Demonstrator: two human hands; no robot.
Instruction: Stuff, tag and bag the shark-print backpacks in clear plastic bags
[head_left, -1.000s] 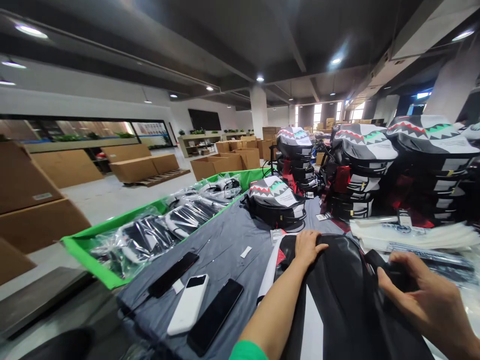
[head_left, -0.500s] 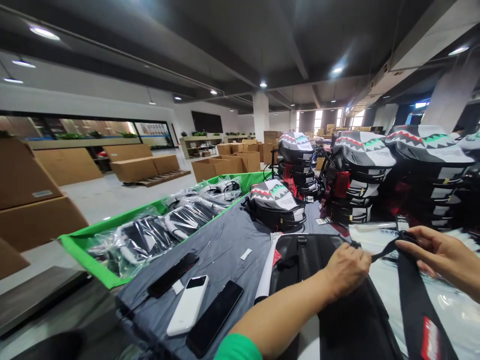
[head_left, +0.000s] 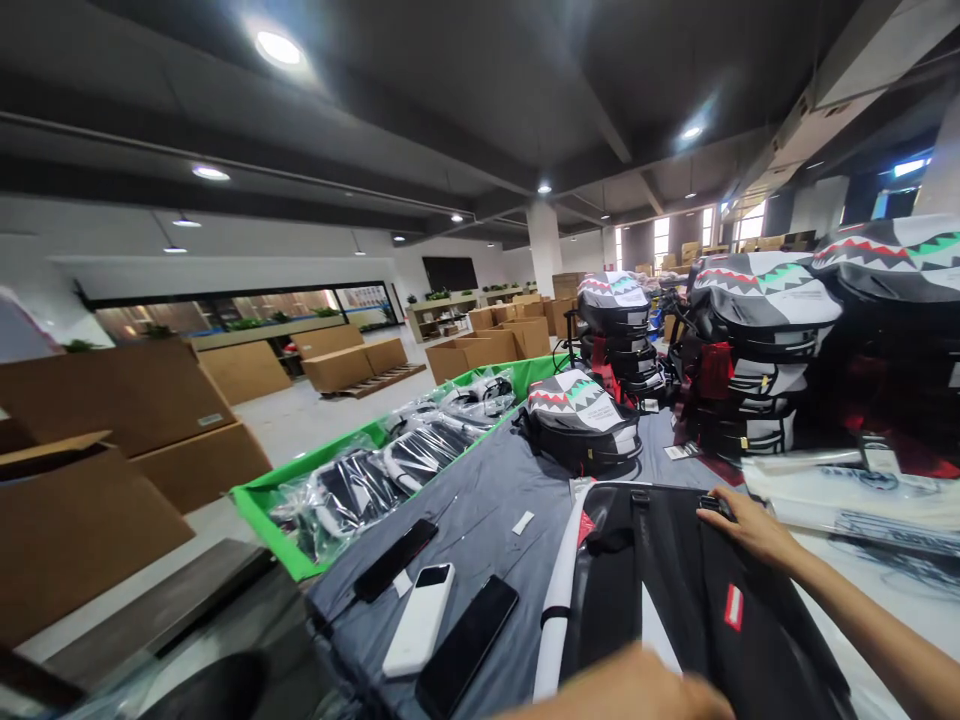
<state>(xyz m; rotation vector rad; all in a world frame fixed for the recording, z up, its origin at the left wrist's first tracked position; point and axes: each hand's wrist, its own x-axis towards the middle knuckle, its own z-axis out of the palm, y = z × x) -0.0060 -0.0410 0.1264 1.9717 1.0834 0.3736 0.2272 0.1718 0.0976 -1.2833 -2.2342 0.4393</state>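
Here, a grey cloth-covered table (head_left: 487, 540) stands under a dark ceiling (head_left: 450, 90), with cardboard boxes (head_left: 165, 400) at nine o'clock. The green bin (head_left: 277, 550) at eight holds plastic-wrapped bags (head_left: 352, 490). On the table, between four and five, lies a black backpack (head_left: 694, 600), long axis roughly six to twelve, buckled end farthest. The right hand (head_left: 750, 525) narrowly pinches a buckle (head_left: 715, 508); the left hand (head_left: 637, 685) is blurred, grip impossible to tell.

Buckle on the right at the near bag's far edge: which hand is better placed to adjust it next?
Probably the right hand: its fingers are on the buckle. The left hand is blurred at the picture's bottom edge, well away from it.
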